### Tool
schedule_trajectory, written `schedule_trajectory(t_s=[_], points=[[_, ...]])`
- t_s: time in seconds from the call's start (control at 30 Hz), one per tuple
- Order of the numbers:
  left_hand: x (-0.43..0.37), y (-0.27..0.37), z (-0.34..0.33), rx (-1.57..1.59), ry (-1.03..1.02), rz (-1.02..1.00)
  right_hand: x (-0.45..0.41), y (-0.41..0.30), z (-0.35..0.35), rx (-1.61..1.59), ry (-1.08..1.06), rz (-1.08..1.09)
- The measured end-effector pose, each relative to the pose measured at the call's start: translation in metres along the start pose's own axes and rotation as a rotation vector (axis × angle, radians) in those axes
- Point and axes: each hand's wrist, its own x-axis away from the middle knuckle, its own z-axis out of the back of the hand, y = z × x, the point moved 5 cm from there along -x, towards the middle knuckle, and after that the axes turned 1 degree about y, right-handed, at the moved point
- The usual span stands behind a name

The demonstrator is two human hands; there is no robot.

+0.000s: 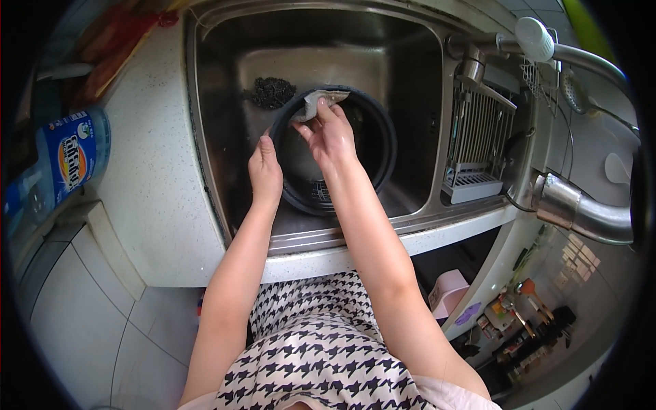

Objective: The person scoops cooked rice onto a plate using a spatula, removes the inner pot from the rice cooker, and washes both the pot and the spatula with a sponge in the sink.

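A round dark pot (390,148) stands in the stainless steel sink (318,64). My left hand (266,166) grips its left rim, the thumb outside and the other fingers mostly hidden. In my right hand (330,130) is a greyish cleaning cloth (313,102), pinched between thumb and fingers and laid over the pot's upper left rim. Just left of the pot, on the sink floor, lies a dark wire scouring pad (274,93). The pot's inside looks dark, with a light reflection near its lower edge.
The faucet (472,64) rises at the sink's right corner, beside a metal dish rack (476,138). On the left, a blue-labelled detergent bottle (72,154) is by the speckled countertop (154,169). A slotted metal spoon (576,95) hangs at the far right. A pink container (450,293) sits below the counter.
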Motion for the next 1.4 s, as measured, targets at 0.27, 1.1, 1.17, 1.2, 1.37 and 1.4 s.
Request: schedule_trajectory(t_s=[0.27, 1.1, 1.17, 1.2, 1.37, 1.4], points=[[-0.002, -0.007, -0.003, 0.235, -0.044, 0.103, 0.014, 0.052, 0.011, 0.792, -0.159, 0.162], [-0.001, -0.007, -0.004, 0.009, -0.060, 0.023, -0.022, 0.006, -0.004, 0.347, 0.206, 0.043], [-0.002, -0.006, -0.006, 0.027, -0.076, 0.046, -0.014, 0.037, 0.008, 0.761, -0.073, 0.180], [-0.003, -0.007, -0.005, 0.166, -0.102, 0.115, 0.003, 0.041, 0.007, 0.893, -0.231, 0.176], [0.002, 0.001, -0.016, 0.430, -0.201, 0.229, 0.063, 0.026, 0.043, 1.676, -0.678, -0.005], [0.000, -0.004, -0.014, 0.444, -0.175, 0.212, 0.066, 0.016, 0.046, 1.840, -0.706, -0.048]])
